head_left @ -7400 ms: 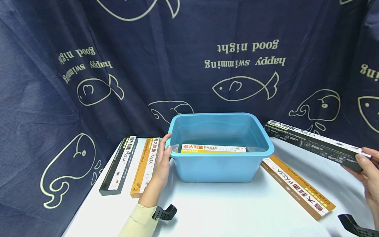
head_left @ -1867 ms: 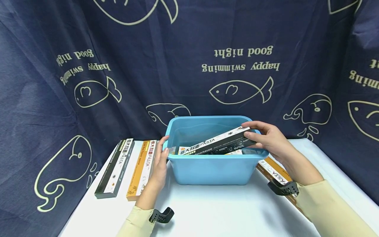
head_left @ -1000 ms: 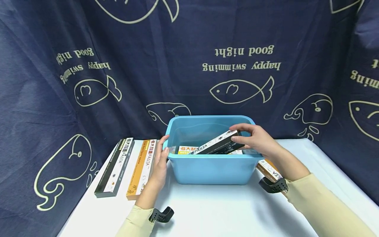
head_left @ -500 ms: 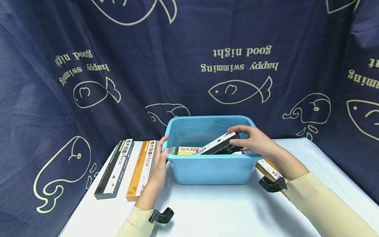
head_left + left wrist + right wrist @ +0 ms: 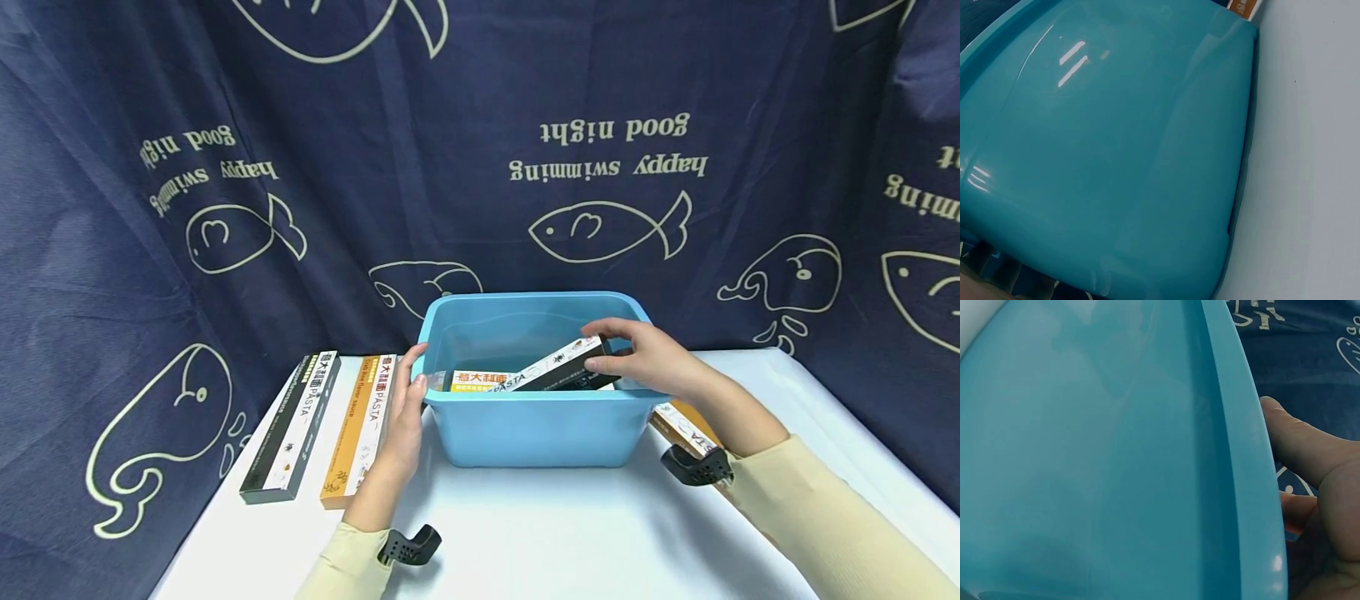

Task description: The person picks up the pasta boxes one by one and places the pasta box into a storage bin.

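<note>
In the head view a blue plastic bin [image 5: 532,429] stands in the middle of the table. My left hand [image 5: 405,417] grips its left rim, thumb toward the near corner. Inside the bin my right hand [image 5: 648,358] pinches the raised right end of a black and white pasta box [image 5: 558,367]. That box slants down to the left, its lower end hidden behind the front wall. Beneath it lies a white and yellow pasta box [image 5: 480,379]. In the right wrist view the bin's rim [image 5: 1254,469] hides the fingertips, and the thumb [image 5: 1291,434] shows beyond it.
Left of the bin lie a black pasta box [image 5: 288,429] and an orange pasta box [image 5: 360,429], side by side on the white table [image 5: 540,533]. Another orange and brown pasta box [image 5: 686,429] lies to the right, partly under my right forearm. A dark blue fish-print curtain [image 5: 450,167] hangs behind.
My right hand has brought the black pasta box from the far right into the bin, then moved it left and lower. Over the last half second it barely shifts. The left hand stays at the rim.
</note>
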{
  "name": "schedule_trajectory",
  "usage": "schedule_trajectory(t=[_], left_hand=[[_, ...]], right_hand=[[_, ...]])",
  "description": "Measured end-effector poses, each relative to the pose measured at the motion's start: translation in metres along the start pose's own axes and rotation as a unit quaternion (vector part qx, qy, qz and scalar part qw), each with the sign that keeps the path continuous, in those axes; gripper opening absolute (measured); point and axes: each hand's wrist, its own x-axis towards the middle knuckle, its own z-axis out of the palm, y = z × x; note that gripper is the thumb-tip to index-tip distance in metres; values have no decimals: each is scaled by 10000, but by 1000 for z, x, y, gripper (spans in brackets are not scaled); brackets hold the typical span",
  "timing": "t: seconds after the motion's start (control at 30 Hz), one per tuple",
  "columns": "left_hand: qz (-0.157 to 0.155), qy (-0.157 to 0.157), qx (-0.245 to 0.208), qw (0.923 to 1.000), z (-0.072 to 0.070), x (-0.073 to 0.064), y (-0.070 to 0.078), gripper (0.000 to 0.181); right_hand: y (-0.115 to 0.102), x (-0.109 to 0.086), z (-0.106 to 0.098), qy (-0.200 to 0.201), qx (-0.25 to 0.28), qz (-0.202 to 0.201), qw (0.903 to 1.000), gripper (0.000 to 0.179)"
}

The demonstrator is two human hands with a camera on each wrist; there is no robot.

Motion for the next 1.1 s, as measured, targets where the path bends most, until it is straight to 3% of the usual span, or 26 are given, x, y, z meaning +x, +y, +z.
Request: schedule_trajectory(t=[0.27, 0.57, 0.77, 1.1], left_hand=[[13, 10, 36, 10000, -1, -1, 0, 51], [-17, -35, 21, 10000, -1, -1, 2, 51], [-14, -44, 18, 10000, 0, -1, 2, 51], [-57, -27, 81, 9999, -2, -1, 0, 51]], right_hand=[[1, 0, 0, -66, -9, -27, 10000, 53], [-3, -1, 2, 0, -539, 167, 9984, 49], [-1, -2, 3, 90, -482, 8, 9988, 46], [2, -8, 2, 650, -186, -77, 9977, 35]])
